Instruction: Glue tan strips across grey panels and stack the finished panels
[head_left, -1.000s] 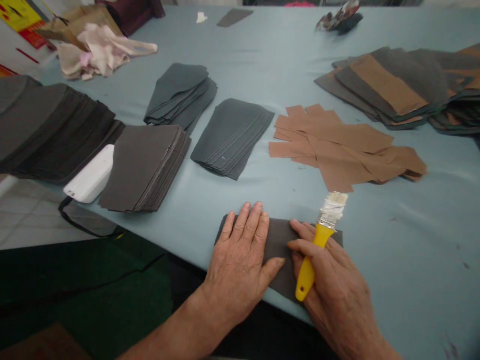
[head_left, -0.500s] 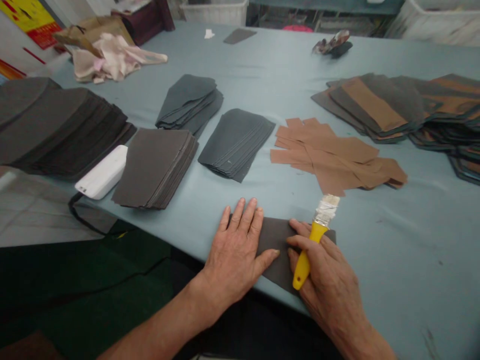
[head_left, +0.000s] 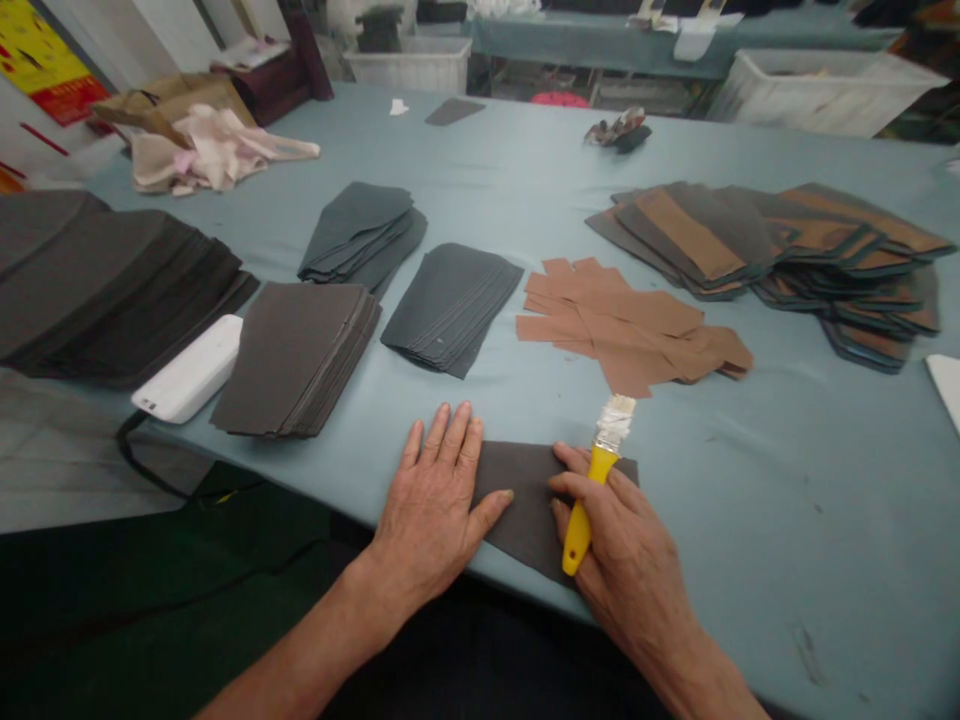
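"Where is the dark sheet?"

"Flat at the near edge of the blue table, under both hands. Its middle shows bare between them."

"And the left hand?"

"Palm down over the sheet's left end, grasping nothing. The four fingers are straight and close together, their tips reaching past the line of the far edge; the thumb is spread out to the right, onto the sheet."

"The right hand?"

"Fingers bent, with a yellow-handled brush held slantwise across them, white-coated bristles pointing away. The tips are at the sheet, one near its far edge, and a corner shows beyond them. Exactly how the fingers grip the handle, I can't tell."

"What lies around?"

"Brown strips in a loose heap just beyond the bristles. Left of those, a fanned grey-green pile, then a dark stack, with a white device beside it."
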